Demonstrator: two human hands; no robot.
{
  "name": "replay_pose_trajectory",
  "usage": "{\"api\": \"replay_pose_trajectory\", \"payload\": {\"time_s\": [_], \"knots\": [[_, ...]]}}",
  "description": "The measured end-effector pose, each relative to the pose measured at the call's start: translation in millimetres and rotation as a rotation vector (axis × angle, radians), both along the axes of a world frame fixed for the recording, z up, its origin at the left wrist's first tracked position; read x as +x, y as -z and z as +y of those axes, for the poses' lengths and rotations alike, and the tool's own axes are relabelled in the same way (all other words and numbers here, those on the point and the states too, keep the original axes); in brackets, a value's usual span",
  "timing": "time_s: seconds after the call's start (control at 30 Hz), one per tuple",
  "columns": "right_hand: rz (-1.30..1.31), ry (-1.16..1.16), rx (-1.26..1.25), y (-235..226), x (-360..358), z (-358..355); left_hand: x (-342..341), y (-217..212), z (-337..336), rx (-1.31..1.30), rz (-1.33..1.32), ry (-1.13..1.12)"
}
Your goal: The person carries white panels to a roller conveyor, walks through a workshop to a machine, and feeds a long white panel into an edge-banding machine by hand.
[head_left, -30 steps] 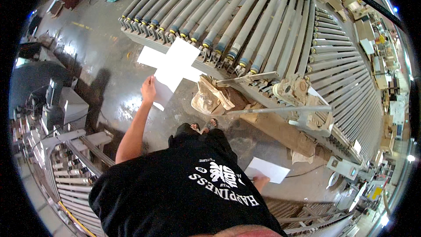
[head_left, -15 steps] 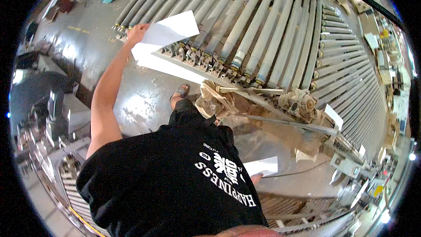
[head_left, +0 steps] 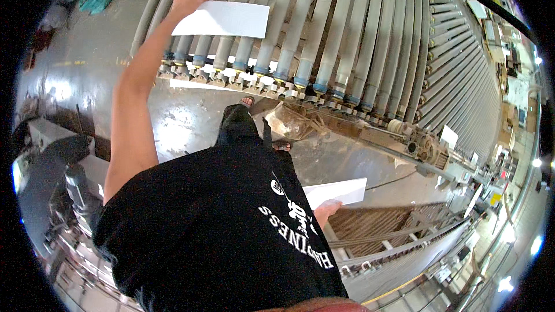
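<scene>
— The left hand [head_left: 188, 1], what has it got?
— It is closed on one end of a white sheet [head_left: 222, 19], held up over the grey rollers [head_left: 324, 34].
— And the right hand [head_left: 325, 211]?
— Low at the hip, fingers pinched on a second sheet [head_left: 338, 192].
— So two sheets?
— Two in the hands, each a flat, plain white rectangle. A third white strip [head_left: 202, 85] lies on the floor [head_left: 75, 75] just under the roller ends.
</scene>
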State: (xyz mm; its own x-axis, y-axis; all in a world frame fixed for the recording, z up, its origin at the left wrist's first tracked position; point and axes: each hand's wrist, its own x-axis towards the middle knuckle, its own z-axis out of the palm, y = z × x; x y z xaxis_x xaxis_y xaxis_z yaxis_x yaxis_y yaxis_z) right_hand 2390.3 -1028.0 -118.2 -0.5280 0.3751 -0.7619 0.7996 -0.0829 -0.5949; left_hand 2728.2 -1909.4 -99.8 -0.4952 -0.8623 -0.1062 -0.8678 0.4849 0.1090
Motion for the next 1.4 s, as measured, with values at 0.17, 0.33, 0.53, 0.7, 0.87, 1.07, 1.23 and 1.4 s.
{"api": "replay_pose_trajectory", "payload": {"time_s": [0.17, 0.33, 0.53, 0.7, 0.87, 1.07, 1.23, 1.4], "knots": [[0.155, -0.008, -0.038, -4, 26, -29, -15, 6, 31, -0.241, 0.38, 0.02], [0.435, -0.048, -0.145, -7, 40, -28, -77, -29, 149, -0.082, 0.706, 0.117], [0.62, -0.002, -0.249, -28, 61, -61, -156, -51, 352, 0.643, 0.989, 0.281], [0.755, -0.106, -0.16, -63, 90, -147, -161, -73, 480, 0.672, 0.613, 0.772], [0.686, -0.202, -0.424, -103, 141, -211, -116, -86, 517, 0.537, 0.496, 0.715], [0.606, -0.272, -0.543, -88, 173, -208, -61, -53, 432, 0.472, 0.459, 0.431], [0.538, -0.209, -0.446, -94, 183, -183, 15, 25, 213, -0.011, 0.228, -0.363], [0.488, -0.18, -0.25, -105, 193, -154, 37, 52, 149, 0.051, 0.316, -0.356]]}}
